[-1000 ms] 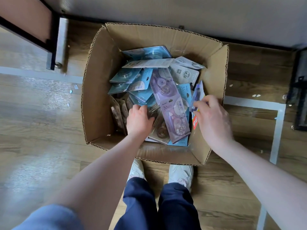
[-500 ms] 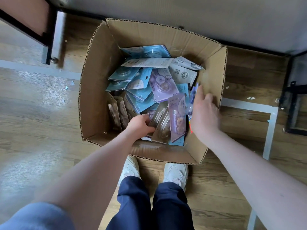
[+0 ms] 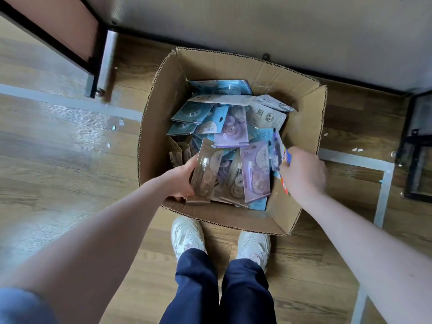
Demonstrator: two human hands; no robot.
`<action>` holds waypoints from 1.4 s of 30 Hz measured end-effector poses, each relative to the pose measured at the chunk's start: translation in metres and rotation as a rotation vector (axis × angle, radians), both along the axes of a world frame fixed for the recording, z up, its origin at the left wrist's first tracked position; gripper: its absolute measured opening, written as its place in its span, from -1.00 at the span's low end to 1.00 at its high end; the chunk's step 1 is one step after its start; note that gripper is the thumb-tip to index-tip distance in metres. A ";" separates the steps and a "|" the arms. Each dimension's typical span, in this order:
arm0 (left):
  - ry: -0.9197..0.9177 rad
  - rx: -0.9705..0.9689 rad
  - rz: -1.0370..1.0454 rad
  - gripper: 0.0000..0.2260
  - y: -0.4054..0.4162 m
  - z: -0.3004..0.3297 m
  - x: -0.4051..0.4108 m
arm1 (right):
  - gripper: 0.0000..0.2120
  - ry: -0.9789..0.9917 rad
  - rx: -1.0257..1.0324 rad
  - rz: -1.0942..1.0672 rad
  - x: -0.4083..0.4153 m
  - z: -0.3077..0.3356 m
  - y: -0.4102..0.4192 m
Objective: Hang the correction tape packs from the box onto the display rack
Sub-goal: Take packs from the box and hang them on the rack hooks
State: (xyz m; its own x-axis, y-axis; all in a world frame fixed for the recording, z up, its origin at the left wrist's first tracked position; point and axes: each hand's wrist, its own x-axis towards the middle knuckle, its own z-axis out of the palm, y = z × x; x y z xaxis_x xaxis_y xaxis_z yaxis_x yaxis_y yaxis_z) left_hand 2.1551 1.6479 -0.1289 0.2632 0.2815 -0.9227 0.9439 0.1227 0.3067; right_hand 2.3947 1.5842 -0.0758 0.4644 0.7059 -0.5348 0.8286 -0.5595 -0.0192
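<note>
An open cardboard box [image 3: 159,127] stands on the floor in front of my feet. It is full of correction tape packs [image 3: 210,113] in blue, purple and brown. My left hand [image 3: 181,177] grips a brown pack [image 3: 204,169] at the near left of the box, thumb on its edge, and tilts it up. My right hand [image 3: 304,174] pinches a thin blue and purple pack [image 3: 279,148] by the box's right wall. A purple pack [image 3: 254,171] lies between the hands. No display rack shows.
My white shoes [image 3: 187,235] and dark blue trousers stand just behind the box. A dark-framed cabinet [image 3: 93,43] is at the upper left, a black metal frame [image 3: 418,160] at the right. Pale tape lines [image 3: 383,188] run across the wooden floor. A grey wall closes the far side.
My left hand has taken hold of a brown pack and tipped it up. My right hand has closed on a thin pack at the right wall. The view has pulled back and shifted.
</note>
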 end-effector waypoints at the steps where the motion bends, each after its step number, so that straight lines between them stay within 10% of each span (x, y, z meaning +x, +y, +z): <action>1: 0.023 0.027 -0.041 -0.07 0.001 -0.002 0.000 | -0.86 -0.009 0.011 0.015 0.000 0.001 0.000; 10: -0.075 0.325 0.503 -0.55 0.009 -0.020 0.026 | -0.76 0.005 0.011 0.060 -0.002 -0.004 0.008; 20: -0.093 0.571 -0.020 -0.86 0.026 -0.006 0.050 | -0.68 -0.008 0.000 -0.034 -0.001 -0.006 0.009; 26: -0.080 0.528 -0.300 -0.71 0.035 0.005 0.050 | -0.88 0.047 0.135 -0.182 0.004 0.003 0.005; 42: -0.079 0.656 -0.262 -0.80 0.047 0.093 0.020 | -0.79 0.006 0.224 -0.109 0.018 0.069 0.010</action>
State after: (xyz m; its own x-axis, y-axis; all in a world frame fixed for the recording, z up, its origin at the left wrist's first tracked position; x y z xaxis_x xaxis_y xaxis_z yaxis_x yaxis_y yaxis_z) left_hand 2.1751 1.6951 -0.0359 0.4571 0.6910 -0.5600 0.8891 -0.3386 0.3079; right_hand 2.4127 1.5943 -0.0067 0.5414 0.7534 -0.3733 0.7634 -0.6265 -0.1573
